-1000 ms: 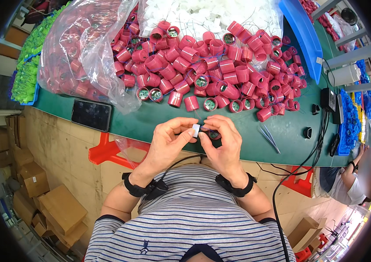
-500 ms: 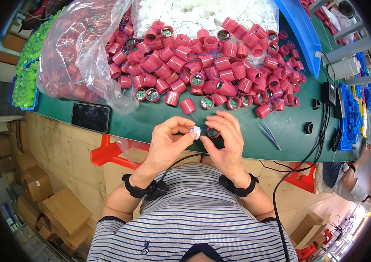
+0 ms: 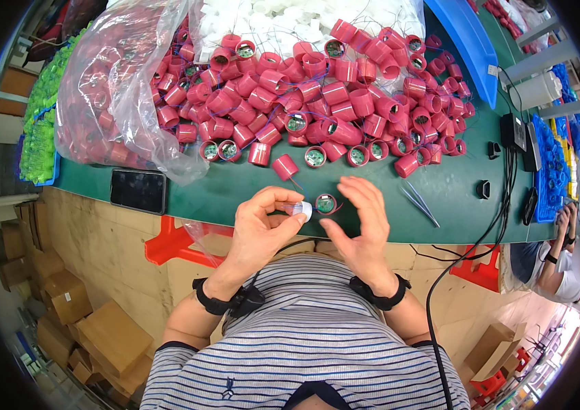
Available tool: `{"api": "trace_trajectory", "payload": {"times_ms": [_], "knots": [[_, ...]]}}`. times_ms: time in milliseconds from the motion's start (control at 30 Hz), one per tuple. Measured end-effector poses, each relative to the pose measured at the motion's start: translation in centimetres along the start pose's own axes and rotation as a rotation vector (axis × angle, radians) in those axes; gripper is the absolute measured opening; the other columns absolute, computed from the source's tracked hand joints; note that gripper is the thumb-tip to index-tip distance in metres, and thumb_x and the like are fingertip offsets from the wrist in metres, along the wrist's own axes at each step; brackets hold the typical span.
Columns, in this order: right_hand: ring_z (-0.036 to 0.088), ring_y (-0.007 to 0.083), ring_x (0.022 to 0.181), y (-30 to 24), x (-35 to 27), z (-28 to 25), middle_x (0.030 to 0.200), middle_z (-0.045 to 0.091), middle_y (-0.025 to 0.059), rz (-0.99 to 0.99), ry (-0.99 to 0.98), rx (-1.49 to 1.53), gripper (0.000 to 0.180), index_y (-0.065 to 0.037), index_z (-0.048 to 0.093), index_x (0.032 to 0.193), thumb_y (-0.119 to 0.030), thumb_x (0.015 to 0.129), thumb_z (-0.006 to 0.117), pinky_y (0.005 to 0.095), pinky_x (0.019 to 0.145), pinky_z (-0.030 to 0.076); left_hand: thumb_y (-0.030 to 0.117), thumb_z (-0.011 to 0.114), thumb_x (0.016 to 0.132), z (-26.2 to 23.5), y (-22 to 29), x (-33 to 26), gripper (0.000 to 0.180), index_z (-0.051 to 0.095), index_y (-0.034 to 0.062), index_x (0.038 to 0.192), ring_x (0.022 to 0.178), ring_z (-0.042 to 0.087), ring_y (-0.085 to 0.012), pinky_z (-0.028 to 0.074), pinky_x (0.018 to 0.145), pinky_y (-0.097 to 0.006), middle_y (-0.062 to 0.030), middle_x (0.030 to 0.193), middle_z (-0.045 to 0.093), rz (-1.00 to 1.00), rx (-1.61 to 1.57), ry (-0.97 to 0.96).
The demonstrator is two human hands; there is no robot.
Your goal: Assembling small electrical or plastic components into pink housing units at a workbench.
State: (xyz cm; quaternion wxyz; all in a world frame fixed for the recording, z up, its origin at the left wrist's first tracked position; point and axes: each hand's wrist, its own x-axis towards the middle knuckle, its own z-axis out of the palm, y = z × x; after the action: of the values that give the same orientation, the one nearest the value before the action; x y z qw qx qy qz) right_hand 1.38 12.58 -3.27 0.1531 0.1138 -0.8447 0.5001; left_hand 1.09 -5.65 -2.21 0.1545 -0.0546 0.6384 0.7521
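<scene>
My left hand (image 3: 266, 219) pinches a small white plastic cap (image 3: 304, 210) between thumb and fingers. My right hand (image 3: 364, 222) holds nothing, its thumb and fingers spread apart. Between the two hands, a short red cylinder (image 3: 334, 205) rests on the green table, its open end up and a green circuit board (image 3: 325, 203) visible inside. Just beyond my hands, a single red cylinder (image 3: 284, 167) lies on its side with a thin wire trailing from it. Past it is a large heap of similar red cylinders (image 3: 344, 109) with thin dark wires.
White plastic pieces (image 3: 304, 24) are piled at the back, beside a clear plastic bag (image 3: 119, 102) of red cylinders. A black phone (image 3: 138, 190) lies at left, blue-grey tweezers (image 3: 421, 203) at right. Black cables (image 3: 502, 205) cross the right side. Another person (image 3: 556, 270) is at far right.
My right hand has opened and drawn away to the right from the cap and the red cylinder. My left hand still pinches the white cap. The view has shifted slightly.
</scene>
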Motion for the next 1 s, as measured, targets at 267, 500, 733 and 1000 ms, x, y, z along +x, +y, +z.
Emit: {"api": "trace_trajectory", "payload": {"times_ms": [267,500,733,1000], "knots": [[0.059,0.0331,0.108,0.9,-1.8,-1.7,0.107,0.066,0.0111,0.012,-0.071,-0.092,0.028,-0.001,0.070,0.096,0.003,0.070,0.077,0.0408,0.088,0.051,-0.009,0.066,0.082,0.8,0.8,-1.8,0.027,0.062,-0.0050,0.108,0.101,0.061,-0.0162,0.057,0.083,-0.027,-0.0109,0.116,0.052,0.118,0.181,-0.005],[0.057,0.0344,0.112,0.4,-2.0,-1.7,0.107,0.066,0.0095,0.040,-0.068,-0.209,0.024,-0.003,0.071,0.091,0.004,0.069,0.077,0.0413,0.088,0.051,-0.007,0.068,0.081,1.3,0.4,-2.7,0.027,0.062,-0.0027,0.107,0.097,0.061,-0.0152,0.056,0.081,-0.028,-0.0103,0.114,0.053,0.188,0.324,0.001],[0.056,0.0346,0.114,0.7,-1.5,0.0,0.106,0.066,0.0081,-0.046,-0.028,-0.068,0.024,-0.005,0.072,0.089,0.003,0.067,0.078,0.0430,0.089,0.050,-0.002,0.068,0.084,1.2,-0.1,-2.1,0.026,0.063,-0.0023,0.109,0.092,0.064,-0.0160,0.057,0.078,-0.027,-0.0110,0.108,0.060,0.204,0.350,0.029],[0.057,0.0338,0.112,0.7,-1.0,0.8,0.108,0.067,0.0085,-0.095,0.007,-0.042,0.026,-0.005,0.072,0.090,0.003,0.066,0.079,0.0427,0.090,0.050,-0.002,0.062,0.091,0.1,-1.1,-1.7,0.024,0.059,-0.0051,0.116,0.100,0.060,-0.0123,0.056,0.081,-0.025,-0.0066,0.111,0.062,0.009,-0.014,-0.012]]}}
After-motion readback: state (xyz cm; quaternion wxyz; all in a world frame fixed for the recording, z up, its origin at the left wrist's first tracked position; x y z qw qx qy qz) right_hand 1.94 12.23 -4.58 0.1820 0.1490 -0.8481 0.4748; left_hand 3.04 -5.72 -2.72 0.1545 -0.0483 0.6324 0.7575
